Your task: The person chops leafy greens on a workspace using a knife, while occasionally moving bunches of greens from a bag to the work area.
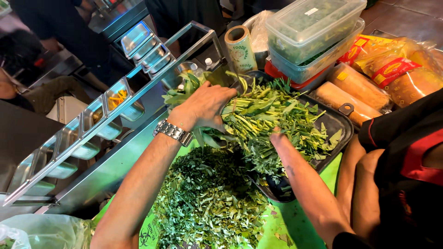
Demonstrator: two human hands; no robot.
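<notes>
Both bare forearms reach up and away from the body toward one landmark, the pile of long leafy greens (272, 120).

Left hand (205, 107): rests palm down on the near-left edge of the pile, knuckles up, fingers curled over and partly into the leaves. Wrist bent slightly; a metal wristwatch (173, 132) sits just behind it. The forearm runs back down and to the left, away from the pile.

Right hand (275, 134): mostly buried in the near side of the pile; only its base and the wrist show, so finger pose cannot be told. The forearm slants down and to the right from the pile, elbow out of view.

The two hands lie near each other, not touching.
</notes>
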